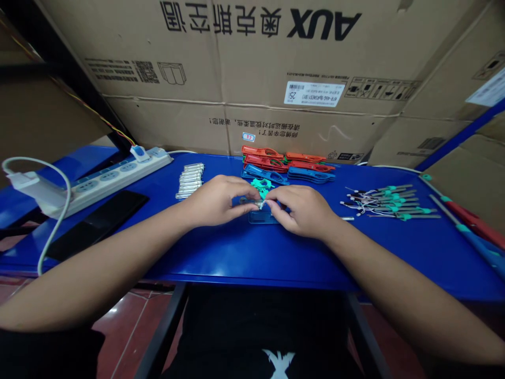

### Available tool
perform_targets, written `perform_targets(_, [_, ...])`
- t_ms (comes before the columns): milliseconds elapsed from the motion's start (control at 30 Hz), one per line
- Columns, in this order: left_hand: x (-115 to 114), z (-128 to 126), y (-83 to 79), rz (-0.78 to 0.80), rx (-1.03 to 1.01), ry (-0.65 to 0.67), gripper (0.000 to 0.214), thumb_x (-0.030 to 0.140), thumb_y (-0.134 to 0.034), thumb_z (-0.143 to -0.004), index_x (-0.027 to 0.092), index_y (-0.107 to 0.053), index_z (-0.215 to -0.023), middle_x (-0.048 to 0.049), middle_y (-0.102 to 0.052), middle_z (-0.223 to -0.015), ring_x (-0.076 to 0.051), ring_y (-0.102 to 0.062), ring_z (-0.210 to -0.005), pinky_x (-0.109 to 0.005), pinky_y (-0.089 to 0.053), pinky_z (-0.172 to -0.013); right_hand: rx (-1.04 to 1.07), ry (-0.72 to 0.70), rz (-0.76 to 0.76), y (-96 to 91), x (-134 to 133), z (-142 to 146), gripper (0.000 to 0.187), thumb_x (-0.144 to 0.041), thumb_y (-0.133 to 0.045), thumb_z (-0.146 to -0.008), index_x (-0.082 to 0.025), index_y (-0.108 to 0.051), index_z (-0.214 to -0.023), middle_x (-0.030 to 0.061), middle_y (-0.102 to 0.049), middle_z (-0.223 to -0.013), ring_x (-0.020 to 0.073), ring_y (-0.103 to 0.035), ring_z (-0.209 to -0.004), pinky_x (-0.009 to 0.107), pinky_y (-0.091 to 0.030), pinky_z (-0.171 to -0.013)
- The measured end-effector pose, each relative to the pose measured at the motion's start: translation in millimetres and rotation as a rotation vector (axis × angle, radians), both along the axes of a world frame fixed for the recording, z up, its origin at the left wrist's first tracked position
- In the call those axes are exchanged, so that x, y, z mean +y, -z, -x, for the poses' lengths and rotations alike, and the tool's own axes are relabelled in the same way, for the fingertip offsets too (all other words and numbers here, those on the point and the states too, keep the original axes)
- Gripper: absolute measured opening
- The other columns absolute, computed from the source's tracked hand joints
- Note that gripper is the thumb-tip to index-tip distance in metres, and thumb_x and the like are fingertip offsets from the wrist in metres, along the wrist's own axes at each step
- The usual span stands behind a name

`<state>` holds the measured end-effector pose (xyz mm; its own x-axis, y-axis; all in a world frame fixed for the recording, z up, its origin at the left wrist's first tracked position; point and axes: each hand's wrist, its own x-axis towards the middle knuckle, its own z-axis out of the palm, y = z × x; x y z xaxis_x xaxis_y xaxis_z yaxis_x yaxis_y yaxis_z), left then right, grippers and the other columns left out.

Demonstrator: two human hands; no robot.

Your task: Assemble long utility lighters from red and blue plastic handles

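Observation:
My left hand [221, 200] and my right hand [300, 208] meet over the middle of the blue table. Thumb and fingers of both are pinched on a small part [260, 204] with a whitish end, too small and too covered to name. Just beneath it lies a translucent blue tray [262, 217], partly hidden by the fingers. Small green plastic pieces [262, 185] are heaped right behind my fingertips. To the left of my left hand is a row of clear and silvery cylinders [190, 180]. A short metal tube [347, 218] pokes out beside my right wrist.
Red handle shells [264, 162] and blue ones [311, 175] are stacked at the back. Right of them lie metal rods with green pieces and wires [394, 202], then long lighters [473, 226]. A phone [98, 223] and power strip [106, 181] occupy the left; cardboard [252, 63] stands behind.

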<state>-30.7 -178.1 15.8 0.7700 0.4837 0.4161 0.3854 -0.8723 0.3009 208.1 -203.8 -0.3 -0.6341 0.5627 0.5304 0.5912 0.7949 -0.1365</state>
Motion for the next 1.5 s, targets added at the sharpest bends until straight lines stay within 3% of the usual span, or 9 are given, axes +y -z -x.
perform_targets(300, [-3, 0, -1.5, -0.063, -0.013, 0.013, 0.016, 0.031, -0.06, -0.094, 0.018, -0.07, -0.099, -0.0055, -0.075, -0.095, -0.017, -0.07, -0.087, -0.028, -0.053, -0.081, -0.016, -0.027, -0.016, -1.8, 0, -1, 0.017, -0.026, -0.048, -0.097, -0.019, -0.064, -0.093, 0.0042, -0.07, -0.081, 0.0158, -0.059, -0.069, 0.028, -0.041, -0.066])
perform_targets(467, [-7, -2, -0.7, -0.145, -0.026, 0.037, 0.015, 0.025, -0.058, -0.095, 0.016, -0.069, -0.102, -0.0062, -0.075, -0.095, -0.018, -0.069, -0.088, -0.03, -0.054, -0.083, -0.048, -0.108, -0.026, -2.0, 2, -2, 0.019, -0.023, -0.045, -0.098, -0.018, -0.06, -0.088, 0.0053, -0.066, -0.077, 0.0161, -0.056, -0.068, 0.027, -0.041, -0.065])
perform_targets(867, [-19, -9, 2.7, -0.165, 0.108, 0.022, 0.017, 0.023, -0.054, -0.096, 0.016, -0.07, -0.098, -0.0058, -0.074, -0.086, -0.02, -0.069, -0.082, -0.033, -0.053, -0.079, -0.18, -0.232, 0.021, -1.1, 2, -8, 0.026, -0.023, -0.039, -0.1, -0.016, -0.062, -0.09, 0.0056, -0.067, -0.08, 0.0146, -0.053, -0.066, 0.028, -0.039, -0.065])
perform_targets(1000, [-15, -9, 2.9, -0.122, 0.138, 0.036, 0.018, 0.025, -0.056, -0.096, 0.016, -0.071, -0.098, -0.0055, -0.075, -0.086, -0.019, -0.069, -0.082, -0.031, -0.052, -0.077, -0.209, -0.211, 0.132, -4.7, 5, -11, 0.027, -0.027, -0.041, -0.101, -0.016, -0.065, -0.096, 0.007, -0.07, -0.087, 0.0165, -0.059, -0.072, 0.029, -0.041, -0.068])
perform_targets(1100, [-11, -8, 4.1, -0.076, 0.136, -0.031, 0.018, 0.029, -0.06, -0.094, 0.018, -0.073, -0.099, -0.0045, -0.075, -0.087, -0.019, -0.069, -0.08, -0.031, -0.051, -0.076, -0.133, -0.129, 0.247, -13.2, 11, -20, 0.022, -0.028, -0.048, -0.099, -0.017, -0.067, -0.1, 0.0066, -0.073, -0.094, 0.0175, -0.062, -0.082, 0.029, -0.043, -0.073])
perform_targets(1200, [-6, -8, 7.3, 0.025, 0.151, -0.088, 0.016, 0.031, -0.066, -0.089, 0.018, -0.074, -0.095, -0.0037, -0.074, -0.086, -0.017, -0.069, -0.077, -0.03, -0.051, -0.073, -0.138, -0.065, 0.388, -20.8, 16, -31, 0.019, -0.031, -0.057, -0.094, -0.018, -0.07, -0.091, 0.0051, -0.071, -0.088, 0.0166, -0.062, -0.079, 0.029, -0.043, -0.073])
perform_targets(1300, [-2, -10, 11.7, 0.161, 0.181, -0.055, 0.014, 0.029, -0.067, -0.087, 0.018, -0.074, -0.092, -0.0029, -0.073, -0.082, -0.014, -0.067, -0.072, -0.027, -0.05, -0.069, -0.244, -0.078, 0.529, -22.3, 18, -37, 0.018, -0.034, -0.064, -0.089, -0.019, -0.072, -0.084, 0.0039, -0.069, -0.084, 0.0154, -0.06, -0.075, 0.028, -0.042, -0.069])
perform_targets(1500, [-5, -15, 17.5, 0.224, 0.218, -0.021, 0.013, 0.024, -0.068, -0.085, 0.018, -0.074, -0.093, -0.0029, -0.073, -0.084, -0.014, -0.066, -0.074, -0.026, -0.049, -0.07, -0.314, -0.007, 0.568, -15.5, 19, -36, 0.02, -0.034, -0.07, -0.081, -0.019, -0.073, -0.094, 0.0042, -0.069, -0.088, 0.0159, -0.06, -0.077, 0.027, -0.043, -0.07])
